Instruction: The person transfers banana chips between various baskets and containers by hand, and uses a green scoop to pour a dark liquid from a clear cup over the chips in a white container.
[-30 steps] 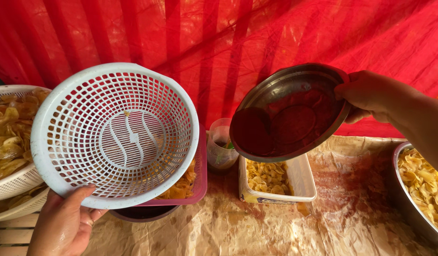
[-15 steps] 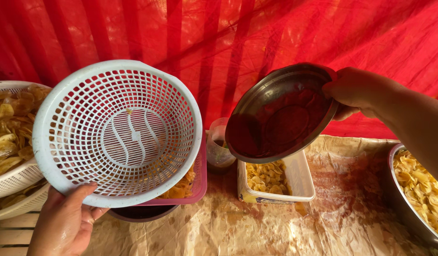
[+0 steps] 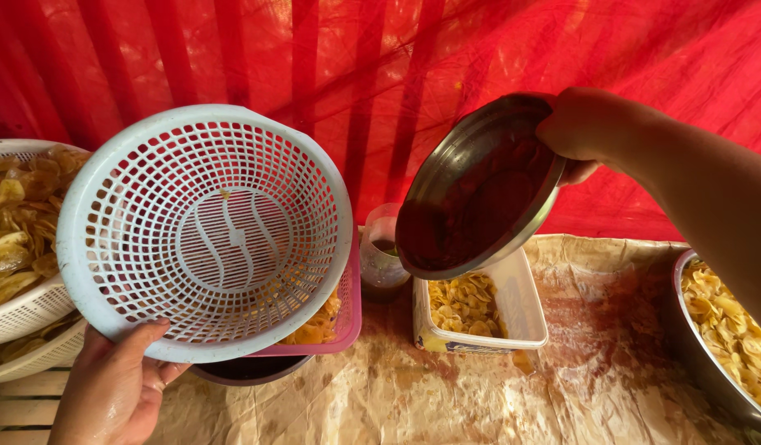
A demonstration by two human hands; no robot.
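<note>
Above a paper-covered table (image 3: 479, 395), left hand (image 3: 113, 387) gripping tilted white basket (image 3: 207, 231), right hand (image 3: 590, 128) gripping tilted metal bowl (image 3: 479, 189)

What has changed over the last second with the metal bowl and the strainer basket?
The right hand has tipped the metal bowl steeper and moved it a little left, over the rectangular white tub of chips. Nothing was taken up or let go. The left hand still holds the empty white plastic basket tilted towards the camera, barely shifted.
</note>
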